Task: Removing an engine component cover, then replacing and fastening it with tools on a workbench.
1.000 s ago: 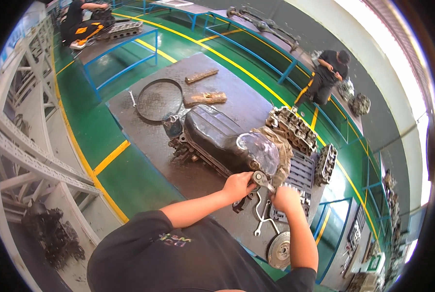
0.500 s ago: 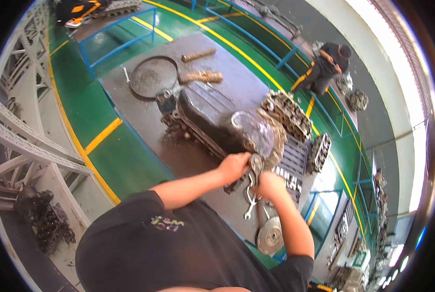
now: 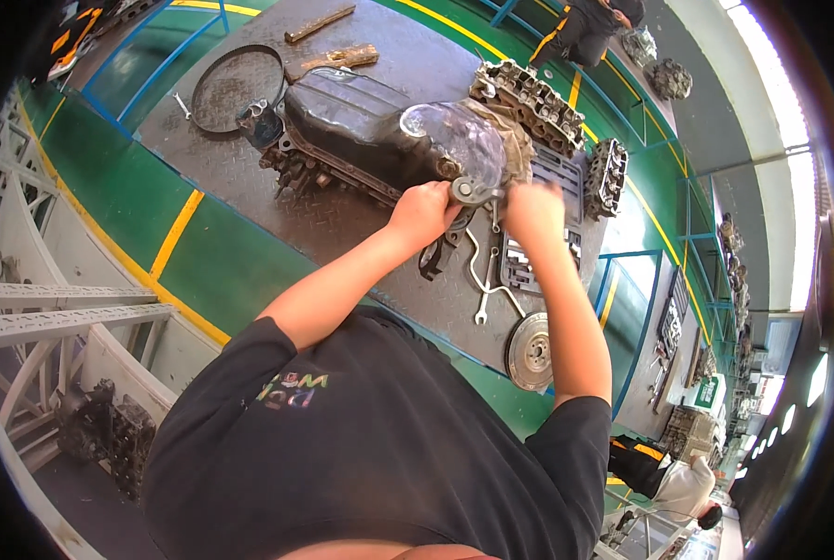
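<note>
A dark engine block with an oil pan (image 3: 347, 107) on top lies on the steel table. At its near right end, a ratchet wrench (image 3: 468, 190) sits with its round head against the engine. My left hand (image 3: 423, 217) is closed around the head's left side, fingertips at its edge. My right hand (image 3: 533, 213), slightly blurred, is wrapped around the handle, which points right. The fitting under the head is hidden. Below the hands lie a combination wrench (image 3: 483, 303) and a round metal disc (image 3: 531, 351).
Cylinder heads (image 3: 533, 105) and an open socket case (image 3: 559, 182) lie to the right. A metal ring (image 3: 238, 89), wood blocks (image 3: 342, 58) and a small wrench (image 3: 182, 105) are at the far left. A blue-edged bench (image 3: 655, 373) stands right; one co-worker (image 3: 585, 28) is beyond the table.
The ratchet handle has swung from pointing toward me to pointing right, with my right hand on it. My left hand stays at the head. The view has shifted, and another person shows lower right.
</note>
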Demonstrator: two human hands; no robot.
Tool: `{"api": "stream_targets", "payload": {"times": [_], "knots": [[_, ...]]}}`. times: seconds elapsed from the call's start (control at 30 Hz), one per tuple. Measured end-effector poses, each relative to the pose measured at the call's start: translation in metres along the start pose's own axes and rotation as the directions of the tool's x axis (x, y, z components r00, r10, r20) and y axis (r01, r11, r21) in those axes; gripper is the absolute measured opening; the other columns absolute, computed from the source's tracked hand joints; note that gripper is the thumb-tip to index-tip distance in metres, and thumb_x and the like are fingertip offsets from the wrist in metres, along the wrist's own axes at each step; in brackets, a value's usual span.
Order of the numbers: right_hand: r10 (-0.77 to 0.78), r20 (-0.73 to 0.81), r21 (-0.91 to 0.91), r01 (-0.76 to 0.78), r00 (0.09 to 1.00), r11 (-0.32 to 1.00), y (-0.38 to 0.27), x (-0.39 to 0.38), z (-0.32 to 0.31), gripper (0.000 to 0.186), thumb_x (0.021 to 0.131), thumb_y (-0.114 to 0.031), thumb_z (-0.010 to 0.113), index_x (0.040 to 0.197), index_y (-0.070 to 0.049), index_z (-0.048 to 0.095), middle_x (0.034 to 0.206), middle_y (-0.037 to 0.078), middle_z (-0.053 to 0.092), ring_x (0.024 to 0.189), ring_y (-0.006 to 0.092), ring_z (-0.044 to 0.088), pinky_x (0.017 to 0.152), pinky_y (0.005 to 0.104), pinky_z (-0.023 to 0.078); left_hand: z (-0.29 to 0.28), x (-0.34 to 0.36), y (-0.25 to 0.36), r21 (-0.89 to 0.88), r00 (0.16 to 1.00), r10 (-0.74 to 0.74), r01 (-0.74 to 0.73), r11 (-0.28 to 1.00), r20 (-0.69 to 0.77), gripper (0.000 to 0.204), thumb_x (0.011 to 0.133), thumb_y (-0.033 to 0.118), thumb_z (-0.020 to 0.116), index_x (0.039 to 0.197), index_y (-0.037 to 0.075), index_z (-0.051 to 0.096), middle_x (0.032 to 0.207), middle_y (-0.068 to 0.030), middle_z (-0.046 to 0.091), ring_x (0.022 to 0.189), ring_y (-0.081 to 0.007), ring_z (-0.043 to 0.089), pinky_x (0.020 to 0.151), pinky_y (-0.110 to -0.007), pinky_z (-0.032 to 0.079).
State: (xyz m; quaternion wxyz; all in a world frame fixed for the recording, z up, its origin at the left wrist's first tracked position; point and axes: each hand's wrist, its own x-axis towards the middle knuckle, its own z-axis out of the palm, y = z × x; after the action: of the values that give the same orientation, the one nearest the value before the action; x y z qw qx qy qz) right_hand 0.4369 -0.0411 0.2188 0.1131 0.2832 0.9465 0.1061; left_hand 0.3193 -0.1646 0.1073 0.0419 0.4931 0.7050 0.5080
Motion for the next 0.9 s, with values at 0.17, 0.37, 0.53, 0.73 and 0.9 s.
{"api": "stream_targets", "payload": {"times": [0.17,0.37,0.53,0.73,0.9], "knots": [[-0.110,0.286,0.081,0.090,0.952,0.993,-0.024,-0.024,-0.032,0.024,0.075,-0.021,0.069,0.093,-0.006,0.072,0.095,0.017,0.070,0.091,0.0325,0.068,0.079,0.0445,0.054,-0.004,0.002,0.003,0.066,0.997,-0.058,0.054,0.996,0.053,0.016,0.077,0.014,0.070,0.083,0.001,0.062,0.080,-0.0208,0.065,0.079,-0.0407,0.063,0.071,-0.049,0.051],[-0.063,0.061,0.050,0.060,0.996,0.997,-0.006,-0.014,-0.004,0.014,0.076,-0.014,0.064,0.085,-0.007,0.070,0.085,0.015,0.070,0.083,0.0328,0.069,0.082,0.0470,0.051,-0.004,0.017,0.007,0.297,0.969,-0.167,0.108,0.949,0.182,0.020,0.075,0.021,0.071,0.072,0.001,0.068,0.072,-0.0218,0.065,0.073,-0.0401,0.065,0.068,-0.047,0.053],[-0.087,0.015,0.022,0.087,0.996,0.996,0.002,-0.008,-0.006,0.015,0.075,-0.018,0.066,0.083,-0.007,0.071,0.085,0.013,0.070,0.083,0.0289,0.070,0.075,0.0412,0.055,-0.004,0.018,0.004,0.211,0.989,-0.056,0.026,0.977,0.135,0.020,0.075,0.020,0.071,0.074,0.000,0.068,0.072,-0.0217,0.065,0.072,-0.0398,0.064,0.067,-0.046,0.053],[-0.215,0.290,0.274,0.134,0.933,0.952,-0.019,-0.031,-0.019,0.024,0.076,-0.022,0.071,0.089,-0.002,0.070,0.091,0.020,0.069,0.087,0.0332,0.069,0.081,0.0440,0.054,-0.002,0.013,0.001,0.199,0.984,-0.061,0.027,0.980,0.169,0.015,0.071,0.016,0.072,0.077,0.002,0.069,0.075,-0.0197,0.067,0.074,-0.0381,0.065,0.068,-0.045,0.054],[-0.055,0.031,0.085,0.053,0.998,0.995,0.015,-0.003,0.007,0.017,0.073,-0.016,0.069,0.085,-0.005,0.073,0.085,0.016,0.071,0.085,0.0280,0.071,0.073,0.0388,0.056,-0.001,0.014,0.006,0.175,0.975,-0.063,0.025,0.984,0.214,0.017,0.070,0.015,0.072,0.081,0.001,0.070,0.078,-0.0201,0.067,0.077,-0.0388,0.065,0.071,-0.044,0.054]]}}
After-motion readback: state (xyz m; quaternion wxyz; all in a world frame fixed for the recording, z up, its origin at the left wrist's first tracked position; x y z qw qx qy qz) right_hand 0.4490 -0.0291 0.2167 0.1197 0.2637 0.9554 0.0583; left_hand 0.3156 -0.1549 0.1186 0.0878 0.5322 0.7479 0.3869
